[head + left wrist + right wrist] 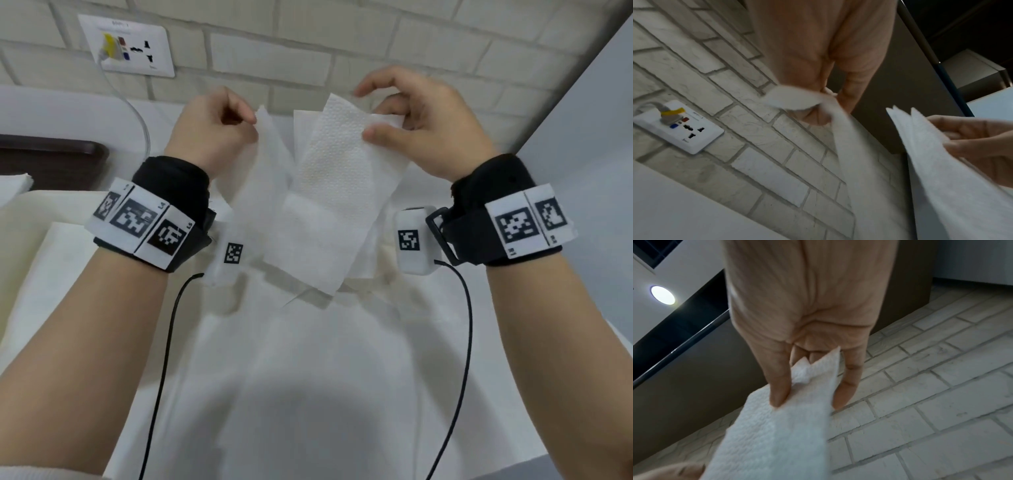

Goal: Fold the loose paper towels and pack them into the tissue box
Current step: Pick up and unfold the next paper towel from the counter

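I hold a white embossed paper towel point(329, 192) up in the air in front of me, hanging down in loose folds. My left hand point(219, 130) pinches its upper left edge point(797, 100) between thumb and curled fingers. My right hand point(414, 120) pinches the upper right corner point(813, 374) between thumb and fingers. Below the towel, more white paper towels point(308, 359) lie spread on the surface. I cannot make out the tissue box in any view.
A white brick wall point(308, 41) with a socket plate point(126, 46) and a plugged-in cable stands behind. A dark brown tray edge point(51, 154) is at the left, with a cream container point(20, 233) in front of it. A grey panel point(599, 120) rises on the right.
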Available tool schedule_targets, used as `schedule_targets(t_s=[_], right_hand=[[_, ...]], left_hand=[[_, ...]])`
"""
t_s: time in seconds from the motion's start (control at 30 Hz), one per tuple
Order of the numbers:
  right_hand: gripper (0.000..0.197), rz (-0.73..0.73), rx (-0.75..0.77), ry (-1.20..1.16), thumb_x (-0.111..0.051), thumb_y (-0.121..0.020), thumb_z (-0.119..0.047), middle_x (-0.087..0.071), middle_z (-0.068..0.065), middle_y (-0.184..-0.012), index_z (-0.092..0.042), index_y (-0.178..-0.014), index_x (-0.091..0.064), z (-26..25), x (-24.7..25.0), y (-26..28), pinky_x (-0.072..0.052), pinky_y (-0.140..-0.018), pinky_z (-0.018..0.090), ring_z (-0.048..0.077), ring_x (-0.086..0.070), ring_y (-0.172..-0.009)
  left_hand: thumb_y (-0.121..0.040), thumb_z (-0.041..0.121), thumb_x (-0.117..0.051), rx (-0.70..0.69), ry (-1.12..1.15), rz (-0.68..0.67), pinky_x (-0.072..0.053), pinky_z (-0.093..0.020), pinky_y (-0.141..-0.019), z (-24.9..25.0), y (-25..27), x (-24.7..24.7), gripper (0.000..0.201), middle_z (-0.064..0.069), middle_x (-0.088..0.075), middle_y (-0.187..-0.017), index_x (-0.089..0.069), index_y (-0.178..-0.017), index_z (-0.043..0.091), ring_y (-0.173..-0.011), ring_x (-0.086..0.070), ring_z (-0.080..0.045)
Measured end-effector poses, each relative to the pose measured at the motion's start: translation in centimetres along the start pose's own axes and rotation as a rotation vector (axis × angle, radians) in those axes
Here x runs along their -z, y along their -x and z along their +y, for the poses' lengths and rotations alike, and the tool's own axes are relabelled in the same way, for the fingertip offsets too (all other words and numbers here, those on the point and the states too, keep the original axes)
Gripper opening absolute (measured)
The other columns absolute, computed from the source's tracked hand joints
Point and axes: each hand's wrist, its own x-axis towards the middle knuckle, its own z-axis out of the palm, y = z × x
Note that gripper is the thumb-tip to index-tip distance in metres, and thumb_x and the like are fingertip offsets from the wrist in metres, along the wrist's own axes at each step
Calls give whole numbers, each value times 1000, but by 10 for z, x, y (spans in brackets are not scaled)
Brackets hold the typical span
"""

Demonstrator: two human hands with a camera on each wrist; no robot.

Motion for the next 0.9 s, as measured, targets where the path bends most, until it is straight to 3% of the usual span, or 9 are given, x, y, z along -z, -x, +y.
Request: schedule_targets(t_s=[0.1, 0.17, 0.23, 0.3, 0.43, 0.6, 0.7, 0.8, 0.9], right_hand=[[13, -12, 15, -7, -65, -83, -19, -64, -21, -82, -30, -90, -63, -3, 6, 0, -47, -81, 31, 1, -57, -81], [9, -49, 46, 4, -65, -81, -22, -60, -31, -88, -30, -85, -64, -7, 7, -2, -41, -92, 20, -6, -54, -88], [7, -113, 82, 40, -66, -83, -20, -53, -23, -113, -25, -88, -65, -11, 5, -5, -28, -97, 5, -7, -47, -109], [9, -179, 93, 74, -66, -83, -18, -49, -15, -126, -24, -88, -64, -14, 2, -9, -25, -102, 7, -4, -42, -119], [6, -198, 41, 21, -67, -82, -17, -64, -6, -96, -18, -87, -65, -16, -5, -13, -44, -92, 27, 8, -58, -95], [5, -64, -14, -70, -67, -82, -18, -60, -14, -81, -20, -85, -63, -5, -4, -8, -44, -75, 17, -1, -54, -75], [7, 18, -25, -97, -63, -82, -25, -58, -18, -79, -30, -78, -59, 0, -7, -7, -45, -79, 23, -1, -55, -77], [5, 15, -13, -58, -62, -86, -25, -53, -20, -81, -21, -83, -61, 2, -12, -6, -37, -74, 7, -13, -51, -75], [15, 16, 2, 28, -62, -87, -27, -47, -20, -87, -13, -89, -63, 4, -14, -5, -31, -72, 1, -14, -45, -78]], left_hand=[[-79, -3, -65, -113, 48, -28, -44, -11, -67, 0, 0, -3, 33, 10, -57, -77, -54, -76, 28, -63, -54, 4], [-73, -1, -72, -154, 138, -91, -47, -12, -67, 6, 2, -8, 34, 9, -61, -77, -56, -81, 27, -59, -56, 5], [-67, 1, -77, -190, 185, -157, -49, -15, -69, 14, 6, -14, 36, 9, -64, -74, -56, -83, 26, -60, -59, 2], [-64, 1, -78, -236, 206, -222, -50, -15, -70, 22, 9, -19, 37, 9, -65, -73, -56, -84, 22, -63, -61, 0], [-66, 8, -75, -301, 244, -232, -52, -18, -75, 32, 13, -22, 32, 8, -66, -77, -55, -87, 20, -71, -62, -4], [-69, 31, -70, -154, 229, -173, -49, -23, -85, 14, 16, -16, 39, 5, -62, -96, -52, -103, 27, -87, -61, -5], [-91, 18, -55, -9, 230, -251, -51, -24, -79, 3, 25, -24, 12, 5, -65, -88, -59, -101, 23, -78, -62, -6], [-96, 10, -47, -20, 209, -197, -48, -15, -60, 6, 36, -37, 25, 18, -68, -66, -63, -84, 24, -63, -61, 2], [-95, 12, -48, -39, 246, -175, -47, -14, -58, 13, 40, -48, 25, 20, -65, -62, -62, -82, 28, -60, -59, 4]])
